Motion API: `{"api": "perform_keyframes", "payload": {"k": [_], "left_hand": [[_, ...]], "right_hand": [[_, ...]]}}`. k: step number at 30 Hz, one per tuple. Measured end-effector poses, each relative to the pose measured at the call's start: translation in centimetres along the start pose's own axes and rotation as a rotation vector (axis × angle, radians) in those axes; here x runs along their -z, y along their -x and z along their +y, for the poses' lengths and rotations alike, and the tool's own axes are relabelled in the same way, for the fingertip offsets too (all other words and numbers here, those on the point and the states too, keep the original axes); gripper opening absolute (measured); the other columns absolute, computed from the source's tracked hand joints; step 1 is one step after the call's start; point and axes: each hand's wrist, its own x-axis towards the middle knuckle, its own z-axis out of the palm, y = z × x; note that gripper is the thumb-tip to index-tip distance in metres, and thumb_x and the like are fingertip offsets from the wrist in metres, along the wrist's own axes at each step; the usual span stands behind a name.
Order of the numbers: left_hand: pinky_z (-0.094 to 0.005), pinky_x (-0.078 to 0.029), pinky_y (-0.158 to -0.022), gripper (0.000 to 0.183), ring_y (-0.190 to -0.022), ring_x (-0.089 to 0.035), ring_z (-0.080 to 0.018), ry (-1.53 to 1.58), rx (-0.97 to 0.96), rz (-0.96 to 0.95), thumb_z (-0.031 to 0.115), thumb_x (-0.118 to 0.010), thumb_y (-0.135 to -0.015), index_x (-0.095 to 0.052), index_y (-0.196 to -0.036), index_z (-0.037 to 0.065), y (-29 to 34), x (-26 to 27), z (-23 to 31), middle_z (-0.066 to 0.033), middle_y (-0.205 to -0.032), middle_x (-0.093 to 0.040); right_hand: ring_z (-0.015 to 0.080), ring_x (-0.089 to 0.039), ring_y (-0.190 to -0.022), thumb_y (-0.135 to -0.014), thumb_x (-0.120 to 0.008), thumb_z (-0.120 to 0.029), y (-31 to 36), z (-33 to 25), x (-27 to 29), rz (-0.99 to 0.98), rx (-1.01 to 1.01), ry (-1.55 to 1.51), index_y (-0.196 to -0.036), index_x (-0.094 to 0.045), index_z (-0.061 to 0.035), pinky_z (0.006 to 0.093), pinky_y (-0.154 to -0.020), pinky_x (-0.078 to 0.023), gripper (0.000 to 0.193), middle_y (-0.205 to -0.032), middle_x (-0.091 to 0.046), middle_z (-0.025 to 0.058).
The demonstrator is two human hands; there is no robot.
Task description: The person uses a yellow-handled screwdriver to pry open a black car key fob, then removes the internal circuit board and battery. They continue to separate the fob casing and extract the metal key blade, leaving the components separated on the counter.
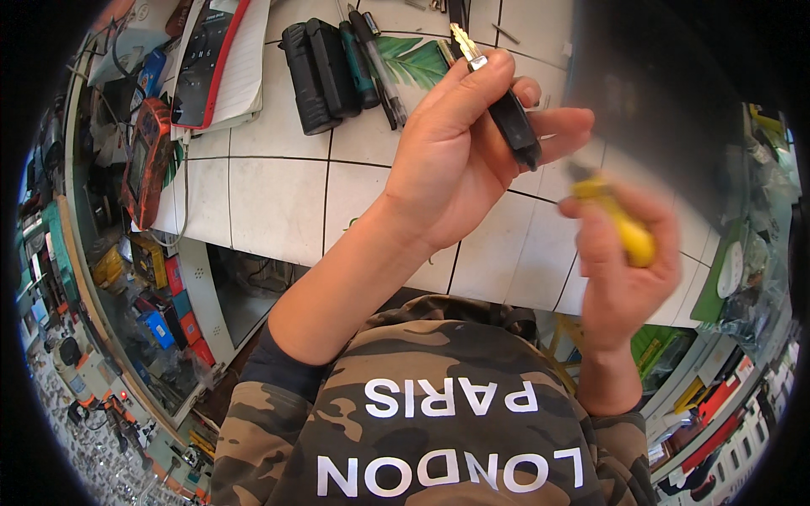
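orange meter (145,160) lies far left of the car key on the white desk (270,194) | left hand (460,156) grip holds black car key (506,110) above desk | right hand (624,261) grip holds blurry yellow tool (629,232) just right of the key

Head view, close above tiled counter (278,194)

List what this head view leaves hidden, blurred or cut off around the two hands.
- Right hand: motion-blurred; the yellow-handled tool has an unreadable tip.
- Key fob: underside covered by left hand fingers.
- Key blade: teeth too small.
- Upper right bench: hidden behind a dark blurred shape.
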Motion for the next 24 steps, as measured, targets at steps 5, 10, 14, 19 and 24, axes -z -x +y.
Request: {"api": "perform_keyframes", "payload": {"k": [5, 10, 14, 19, 24], "left_hand": [[-0.0351, -0.053, -0.077, 0.032, -0.083, -0.065, -0.0225, -0.248, -0.015, 0.08, 0.036, -0.058, -0.089, -0.048, -0.094, 0.007, 0.1, -0.7, -0.1, -0.0047, -0.086, -0.062], [-0.0304, -0.05, -0.077, 0.042, -0.08, -0.062, -0.0142, -0.507, -0.03, 0.18, 0.046, -0.052, -0.09, -0.05, -0.099, 0.005, 0.3, -1.6, -1.1, -0.0055, -0.09, -0.063], [-0.0305, -0.045, -0.087, 0.053, -0.096, -0.056, -0.0119, -0.594, -0.066, 0.079, 0.053, -0.041, -0.093, -0.048, -0.116, 0.006, 0.4, -1.2, -1.0, -0.0067, -0.109, -0.058], [-0.0377, -0.036, -0.099, 0.055, -0.116, -0.047, -0.0192, -0.711, -0.169, -0.011, 0.038, -0.051, -0.092, -0.036, -0.134, 0.006, 1.3, 0.1, -0.1, -0.0131, -0.128, -0.049], [-0.0373, -0.038, -0.097, 0.064, -0.109, -0.052, -0.0203, -1.622, -0.827, -0.157, 0.022, -0.074, -0.075, -0.044, -0.128, 0.004, 1.8, 0.5, 3.2, -0.0115, -0.121, -0.053]], "right_hand": [[0.0059, -0.049, -0.059, -0.086, -0.057, -0.003, -1.0, 0.2, -0.5, -0.034, 0.047, -0.034, -0.123, -0.047, -0.0007, 0.0171, -0.052, -0.04, 0.039, -0.095, -0.063, 0.0137], [0.0091, -0.056, -0.069, -0.081, -0.061, 0.002, -1.7, 1.0, -1.8, -0.003, -0.049, -0.173, -0.125, -0.046, -0.0008, 0.0209, -0.055, -0.047, 0.046, -0.109, -0.059, 0.0152], [0.0094, -0.06, -0.068, -0.084, -0.062, -0.009, -2.1, 0.9, -0.9, 0.022, -0.351, -0.5, -0.123, -0.045, 0.0, 0.0229, -0.058, -0.054, 0.044, -0.095, -0.059, 0.0112], [0.0106, -0.061, -0.063, -0.083, -0.062, -0.016, -2.2, 1.1, 0.1, 0.02, -0.528, -0.627, -0.124, -0.044, 0.0002, 0.0236, -0.057, -0.055, 0.048, -0.09, -0.058, 0.0111], [0.0098, -0.059, -0.057, -0.08, -0.064, -0.015, -2.9, 1.3, 1.2, -0.102, -0.55, -0.484, -0.121, -0.049, -0.0006, 0.0235, -0.053, -0.054, 0.045, -0.086, -0.058, 0.0098]]}}
